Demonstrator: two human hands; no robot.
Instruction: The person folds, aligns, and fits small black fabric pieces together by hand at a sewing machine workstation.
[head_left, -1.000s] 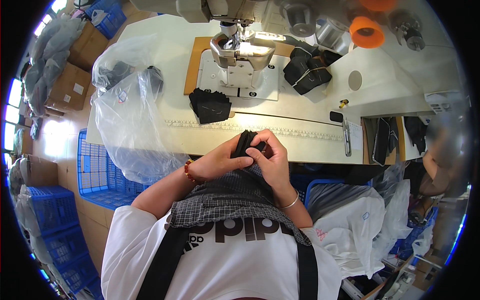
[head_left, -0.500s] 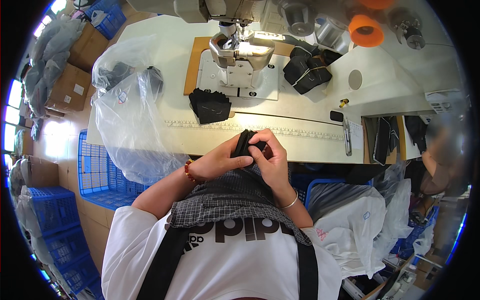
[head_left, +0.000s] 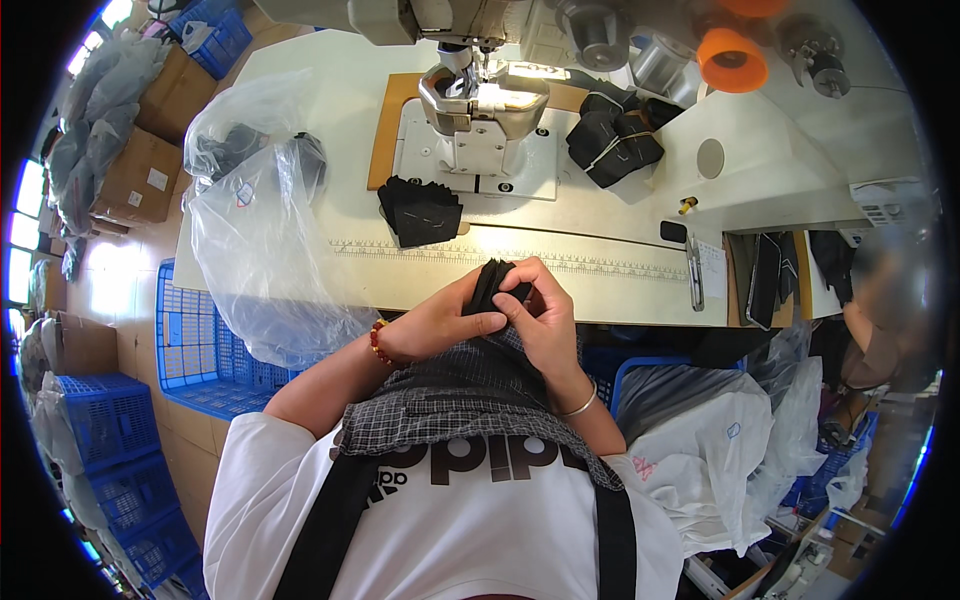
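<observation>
Between my two hands, just over the table's front edge, is a stack of small black fabric pieces (head_left: 486, 288). My left hand (head_left: 445, 317) wraps it from the left, thumb laid across the near side. From the right, my right hand (head_left: 540, 309) grips the stack with bent fingers and thumb. Beyond them, a fanned pile of black fabric pieces (head_left: 420, 213) lies on the white sewing table (head_left: 350, 268). Behind that pile stands the sewing machine (head_left: 482, 115). Tied bundles of black pieces (head_left: 613, 145) rest to its right.
A clear plastic bag (head_left: 265, 245) drapes over the table's left front edge above a blue crate (head_left: 215, 350). Silver thread snips (head_left: 694, 275) lie at right. White bagged material (head_left: 690, 430) fills a crate on my right. A co-worker's arm (head_left: 870, 335) shows at far right.
The top edges of the held stack shift slightly between my fingers. Both hands stay in nearly the same place, and the table's things have not moved.
</observation>
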